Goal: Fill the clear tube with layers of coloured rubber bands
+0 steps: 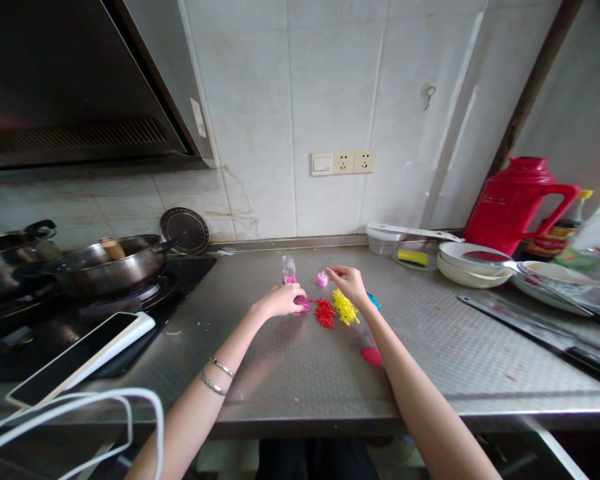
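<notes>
Roughly halfway, by the look of it. Some purple-pink pieces inside a clear bottle [289,268]; more loose on the table [275,380], in a purple-pink pile [304,305] just nearer. Red pile [325,313], yellow pile [345,308] and blue pile [375,302] all outside the bottle, grouped by colour. Left hand [281,300] at the purple-pink pile, fingers bent down, pinch hidden. Right hand [349,283] near a pale pink item [321,279], fingertips drawn together, hold unclear. Pieces small, bright, mostly strip-like; blue partly behind right wrist.
</notes>
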The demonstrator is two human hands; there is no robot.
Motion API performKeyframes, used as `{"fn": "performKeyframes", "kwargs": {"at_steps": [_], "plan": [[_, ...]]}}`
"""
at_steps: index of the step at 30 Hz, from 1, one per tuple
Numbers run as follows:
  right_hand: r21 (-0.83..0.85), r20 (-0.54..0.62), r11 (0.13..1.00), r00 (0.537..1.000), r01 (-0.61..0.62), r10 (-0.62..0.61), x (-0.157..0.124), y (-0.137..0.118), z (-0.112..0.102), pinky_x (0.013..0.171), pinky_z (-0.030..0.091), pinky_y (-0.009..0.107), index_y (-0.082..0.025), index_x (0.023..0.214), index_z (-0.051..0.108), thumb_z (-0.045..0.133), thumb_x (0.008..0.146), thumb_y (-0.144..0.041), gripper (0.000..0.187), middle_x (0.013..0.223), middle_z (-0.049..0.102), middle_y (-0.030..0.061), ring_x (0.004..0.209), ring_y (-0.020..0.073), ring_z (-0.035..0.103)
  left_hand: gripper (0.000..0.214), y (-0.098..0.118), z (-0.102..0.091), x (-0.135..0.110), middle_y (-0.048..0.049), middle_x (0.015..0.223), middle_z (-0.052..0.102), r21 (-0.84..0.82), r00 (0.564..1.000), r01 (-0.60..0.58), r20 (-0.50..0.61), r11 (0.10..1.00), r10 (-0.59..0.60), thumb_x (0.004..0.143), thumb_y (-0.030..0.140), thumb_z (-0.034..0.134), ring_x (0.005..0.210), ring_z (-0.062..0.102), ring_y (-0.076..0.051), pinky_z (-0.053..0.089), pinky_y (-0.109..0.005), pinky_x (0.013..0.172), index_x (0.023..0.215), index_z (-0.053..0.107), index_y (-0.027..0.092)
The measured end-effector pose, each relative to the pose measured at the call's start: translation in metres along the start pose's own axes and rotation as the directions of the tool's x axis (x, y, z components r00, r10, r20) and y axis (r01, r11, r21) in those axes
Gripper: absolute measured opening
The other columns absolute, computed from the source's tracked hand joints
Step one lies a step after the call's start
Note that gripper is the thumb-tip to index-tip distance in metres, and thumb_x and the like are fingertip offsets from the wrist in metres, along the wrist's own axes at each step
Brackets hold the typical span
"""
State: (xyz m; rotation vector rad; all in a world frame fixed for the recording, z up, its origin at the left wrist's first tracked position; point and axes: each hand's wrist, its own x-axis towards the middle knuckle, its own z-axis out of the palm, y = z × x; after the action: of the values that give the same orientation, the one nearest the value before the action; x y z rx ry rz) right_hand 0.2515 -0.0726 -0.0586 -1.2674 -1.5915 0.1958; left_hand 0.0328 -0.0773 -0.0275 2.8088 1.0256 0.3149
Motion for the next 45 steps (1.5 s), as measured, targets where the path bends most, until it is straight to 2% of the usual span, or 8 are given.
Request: {"fn": "performKeyframes", "kwargs": {"at_steps": [3,6,13,22,28,34,41,45], "plan": [[-0.020,0.007,1.000,1.000,0.001,-0.001,-0.001,0.004,0.000,0.056,0.038,0.022,-0.014,0.072,0.069,0.048,0.078,-0.041,0.035,0.063,0.066,0.0043,0.057,0.0137,0.055,0.020,0.003,0.009,0.000,-0.0054,0.091,0.061,0.147,0.997,0.023,0.067,0.989,-0.033,0.074,0.032,0.053,0.076,0.059,-0.017,0.041,-0.023,0.061,0.086,0.064,0.020],[-0.032,0.018,0.999,1.000,0.003,-0.002,-0.001,0.005,0.000,0.055,0.038,0.022,-0.014,0.072,0.069,0.047,0.078,-0.040,0.035,0.062,0.066,0.0044,0.056,0.0136,0.055,0.019,0.003,0.014,0.001,-0.0054,0.088,0.060,0.204,0.998,0.033,0.054,0.979,-0.045,0.077,0.029,0.049,0.075,0.059,-0.017,0.042,-0.024,0.061,0.083,0.064,0.019],[-0.040,0.034,0.999,0.999,0.022,-0.020,-0.001,0.003,-0.001,0.054,0.037,0.021,-0.014,0.072,0.069,0.047,0.079,-0.038,0.034,0.061,0.065,0.0040,0.055,0.0127,0.054,0.020,-0.002,0.019,0.003,-0.0048,0.087,0.062,0.183,1.000,0.030,-0.011,0.983,-0.029,0.077,0.027,0.048,0.072,0.059,-0.016,0.041,-0.024,0.060,0.083,0.065,0.020],[-0.045,0.040,0.999,0.999,0.021,-0.019,-0.001,0.006,0.001,0.049,0.033,0.020,-0.013,0.073,0.069,0.046,0.078,-0.038,0.034,0.055,0.061,0.0021,0.051,0.0107,0.048,0.020,-0.009,0.019,0.004,-0.0038,0.086,0.063,0.133,0.999,0.028,-0.028,0.991,-0.024,0.077,0.027,0.048,0.073,0.058,-0.015,0.040,-0.022,0.060,0.077,0.067,0.021],[-0.040,0.045,0.999,0.999,0.022,-0.020,-0.001,0.004,0.000,0.050,0.033,0.021,-0.013,0.073,0.069,0.046,0.078,-0.039,0.035,0.055,0.061,0.0030,0.051,0.0112,0.048,0.019,-0.010,0.017,0.004,-0.0043,0.087,0.063,0.039,0.998,0.025,-0.063,0.999,-0.023,0.076,0.024,0.050,0.075,0.057,-0.014,0.041,-0.022,0.065,0.081,0.068,0.019],[-0.036,0.054,0.999,0.999,0.008,-0.006,-0.001,0.002,0.000,0.050,0.033,0.021,-0.013,0.073,0.070,0.046,0.077,-0.039,0.035,0.057,0.063,0.0034,0.052,0.0118,0.050,0.017,-0.011,0.011,0.007,-0.0046,0.078,0.064,-0.143,0.992,-0.035,-0.127,0.989,0.017,0.074,0.019,0.052,0.070,0.055,-0.012,0.041,-0.021,0.066,0.075,0.069,0.015],[-0.030,0.049,0.999,0.999,0.012,-0.011,0.000,0.000,-0.002,0.051,0.035,0.022,-0.013,0.072,0.069,0.046,0.076,-0.040,0.035,0.060,0.065,0.0050,0.052,0.0130,0.052,0.017,-0.010,-0.001,0.007,-0.0052,0.079,0.065,-0.332,0.973,-0.039,-0.226,0.943,-0.040,0.074,0.025,0.057,0.068,0.055,-0.011,0.042,-0.022,0.065,0.076,0.069,0.013],[-0.033,0.054,0.999,0.998,0.019,-0.017,0.001,0.001,-0.003,0.051,0.035,0.022,-0.013,0.073,0.069,0.046,0.077,-0.040,0.036,0.059,0.065,0.0052,0.052,0.0129,0.052,0.020,-0.016,-0.019,0.009,-0.0068,0.082,0.066,-0.446,0.943,-0.050,-0.315,0.894,-0.105,0.074,0.029,0.058,0.073,0.057,-0.013,0.044,-0.024,0.068,0.077,0.068,0.012]]}}
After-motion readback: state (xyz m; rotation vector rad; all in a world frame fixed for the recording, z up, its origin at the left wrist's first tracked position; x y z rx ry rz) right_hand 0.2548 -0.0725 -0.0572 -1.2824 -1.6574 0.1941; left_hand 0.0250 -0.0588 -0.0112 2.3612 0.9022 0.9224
